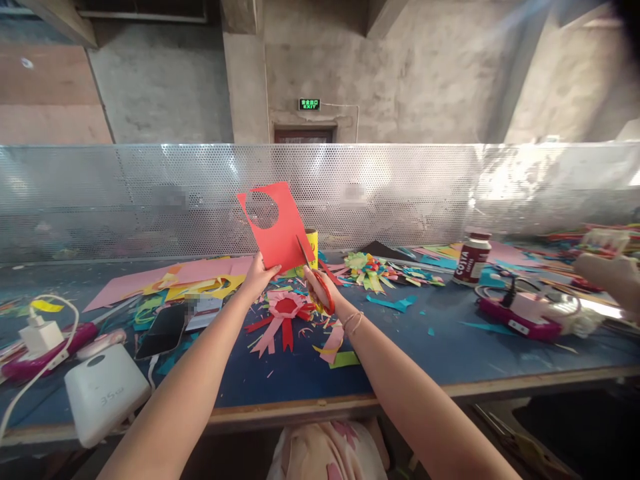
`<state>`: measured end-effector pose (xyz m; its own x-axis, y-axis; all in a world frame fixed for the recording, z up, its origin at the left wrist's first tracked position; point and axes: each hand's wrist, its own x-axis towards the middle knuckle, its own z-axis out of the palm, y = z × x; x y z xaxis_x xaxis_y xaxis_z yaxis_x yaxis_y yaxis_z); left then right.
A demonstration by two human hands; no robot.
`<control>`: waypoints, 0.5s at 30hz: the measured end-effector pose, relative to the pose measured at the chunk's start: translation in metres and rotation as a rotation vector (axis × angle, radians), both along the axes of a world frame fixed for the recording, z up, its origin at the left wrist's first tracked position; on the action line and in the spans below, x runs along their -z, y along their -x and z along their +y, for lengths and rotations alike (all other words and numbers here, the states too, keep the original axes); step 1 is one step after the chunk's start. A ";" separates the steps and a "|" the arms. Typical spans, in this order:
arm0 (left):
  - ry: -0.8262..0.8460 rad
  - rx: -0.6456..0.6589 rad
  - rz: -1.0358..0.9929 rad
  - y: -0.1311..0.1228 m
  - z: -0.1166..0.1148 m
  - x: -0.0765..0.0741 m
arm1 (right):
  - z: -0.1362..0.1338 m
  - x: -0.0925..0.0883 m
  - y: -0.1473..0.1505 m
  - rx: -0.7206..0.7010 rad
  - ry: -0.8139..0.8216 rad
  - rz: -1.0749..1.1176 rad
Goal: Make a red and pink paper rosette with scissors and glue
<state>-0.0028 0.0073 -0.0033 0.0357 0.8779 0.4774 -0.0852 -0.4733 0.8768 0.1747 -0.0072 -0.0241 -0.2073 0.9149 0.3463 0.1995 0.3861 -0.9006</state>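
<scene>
Right, near edge first: white box (pixel 105 393) sits lower left, close to the table (pixel 450 353) edge, with the charger (pixel 40 333) and its looped cable beside it. A snagged forearm could drag either off, I'd say. Phone (pixel 167 330) lies just beyond, among scraps.

Centre of frame: left hand (pixel 257 277) pinches the bottom edge of the red paper sheet (pixel 280 233). The sheet is held upright in the air above the table, with a round hole already out of its upper left corner. Right hand (pixel 320 290) is closed through the handles of the red scissors (pixel 314 277), blade into the sheet's lower right edge; how far the blades gape is hard to read. Rosette (pixel 285 310) lies on the table directly below.

Risks, as I judge them:
- Left fingertips are near the blade line, so a slip could nick them.
- Sheet is gripped at one spot only, so it may flex and the cut could wander or tear.

Containers, further back:
- Yellow cup (pixel 313 239) just behind the sheet, mostly hidden, contents can't tell.
- Brown bottle (pixel 473 257) right of centre, upright, cap on, fill not visible.

Another person's hand (pixel 610 277) is at the far right edge, well apart.
</scene>
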 end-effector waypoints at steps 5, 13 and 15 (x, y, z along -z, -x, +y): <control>0.004 0.015 -0.018 0.001 0.002 0.002 | -0.006 -0.004 0.001 0.037 0.032 -0.033; 0.063 0.014 -0.010 0.002 0.000 0.001 | -0.005 -0.004 0.004 0.078 0.082 -0.021; 0.079 0.018 -0.010 0.003 -0.001 -0.001 | -0.005 -0.003 0.003 0.024 0.076 0.007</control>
<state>-0.0061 0.0061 -0.0028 0.0473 0.9120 0.4074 -0.1023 -0.4013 0.9102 0.1712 -0.0117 -0.0208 -0.1823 0.9434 0.2773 0.2013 0.3118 -0.9286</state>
